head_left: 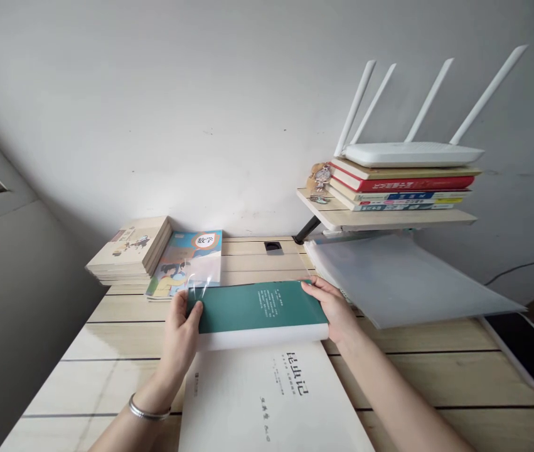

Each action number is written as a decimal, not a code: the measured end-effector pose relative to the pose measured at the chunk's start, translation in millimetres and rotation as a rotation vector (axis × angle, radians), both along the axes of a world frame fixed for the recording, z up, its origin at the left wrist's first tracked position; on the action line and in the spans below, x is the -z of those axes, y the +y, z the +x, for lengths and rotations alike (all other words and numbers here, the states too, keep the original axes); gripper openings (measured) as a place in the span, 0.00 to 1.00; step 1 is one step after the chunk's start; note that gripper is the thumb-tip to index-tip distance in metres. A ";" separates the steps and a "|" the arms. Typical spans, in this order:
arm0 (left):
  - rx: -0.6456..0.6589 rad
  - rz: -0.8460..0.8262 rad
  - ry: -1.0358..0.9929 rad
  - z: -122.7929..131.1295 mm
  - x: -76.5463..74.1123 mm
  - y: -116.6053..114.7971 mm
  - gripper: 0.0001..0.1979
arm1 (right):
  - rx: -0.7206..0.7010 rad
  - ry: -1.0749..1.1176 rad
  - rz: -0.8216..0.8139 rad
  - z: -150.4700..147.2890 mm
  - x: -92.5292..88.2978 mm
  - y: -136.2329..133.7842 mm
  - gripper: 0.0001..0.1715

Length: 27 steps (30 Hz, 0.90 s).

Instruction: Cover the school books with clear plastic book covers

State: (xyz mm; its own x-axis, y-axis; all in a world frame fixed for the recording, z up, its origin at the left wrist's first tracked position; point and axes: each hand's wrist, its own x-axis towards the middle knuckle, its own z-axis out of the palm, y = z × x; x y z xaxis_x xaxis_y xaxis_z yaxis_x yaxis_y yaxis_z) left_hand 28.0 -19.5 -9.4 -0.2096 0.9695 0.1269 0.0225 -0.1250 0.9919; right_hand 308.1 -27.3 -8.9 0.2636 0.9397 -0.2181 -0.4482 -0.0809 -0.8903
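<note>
Green book pinched between left hand and right hand over wooden desk by grey wall.

Your left hand and right hand cover the ends of the green-covered, white-edged book, whose small cover print is too tiny to read. The bottom edge cuts off the large white paperback, your left forearm and your right forearm. The right edge cuts off a flat black slab with a pale rim. The translucent grey plastic folder hides whatever lies beneath it. The small figurine charm is too blurred to make out.
</note>
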 end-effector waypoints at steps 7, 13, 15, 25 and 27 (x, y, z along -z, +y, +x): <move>0.009 0.040 -0.086 0.6 -4.7 -1.2 0.13 | -0.041 0.057 -0.058 4.1 -6.2 -0.9 0.18; -0.017 0.044 -0.068 1.0 -1.7 -2.4 0.13 | -0.145 -0.038 0.013 11.8 -8.1 -2.6 0.16; -0.005 0.050 -0.057 0.5 -0.4 -2.9 0.12 | -0.143 -0.062 0.019 11.1 -8.5 -3.2 0.17; 0.064 0.065 -0.068 -2.0 6.6 5.7 0.13 | -0.132 -0.196 0.058 9.6 -13.6 -6.2 0.15; 0.073 0.059 -0.097 -2.1 8.9 8.4 0.14 | -0.167 -0.223 0.060 11.3 -13.8 -6.6 0.15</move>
State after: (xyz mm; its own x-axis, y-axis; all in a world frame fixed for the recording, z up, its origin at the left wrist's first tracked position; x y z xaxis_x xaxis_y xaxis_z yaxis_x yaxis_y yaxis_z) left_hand 25.9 -11.2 -18.3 -0.1524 0.9741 0.1671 -0.0845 -0.1813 0.9798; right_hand 319.4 -33.9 4.8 0.1392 0.9836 -0.1145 -0.2257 -0.0811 -0.9708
